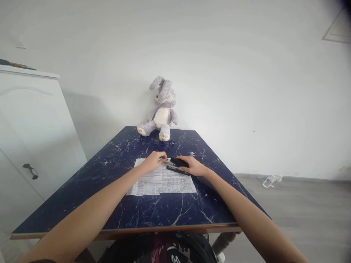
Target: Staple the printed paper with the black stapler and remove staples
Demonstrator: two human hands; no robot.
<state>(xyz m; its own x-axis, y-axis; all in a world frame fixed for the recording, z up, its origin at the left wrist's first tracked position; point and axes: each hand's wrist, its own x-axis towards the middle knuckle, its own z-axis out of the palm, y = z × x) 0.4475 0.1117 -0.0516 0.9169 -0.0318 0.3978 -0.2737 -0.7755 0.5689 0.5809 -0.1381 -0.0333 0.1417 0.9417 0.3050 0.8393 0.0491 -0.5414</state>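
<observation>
A black stapler (pixel 175 168), its upper and lower arms apart, is gripped at its rear end by my right hand (pixel 194 166). Under it lie printed sheets of paper (pixel 153 184), side by side on the dark blue table. My left hand (pixel 155 160) is at the far edge of the paper, just left of the stapler's front end. Its thumb and fingers are pinched together, and what is between them is too small to make out.
The marbled blue table (pixel 181 213) reaches back to a white wall. A grey plush rabbit (pixel 161 113) sits at its far end. On the left stands a white cabinet (pixel 35 128); a clear plastic bottle (pixel 270 180) lies on the floor at right.
</observation>
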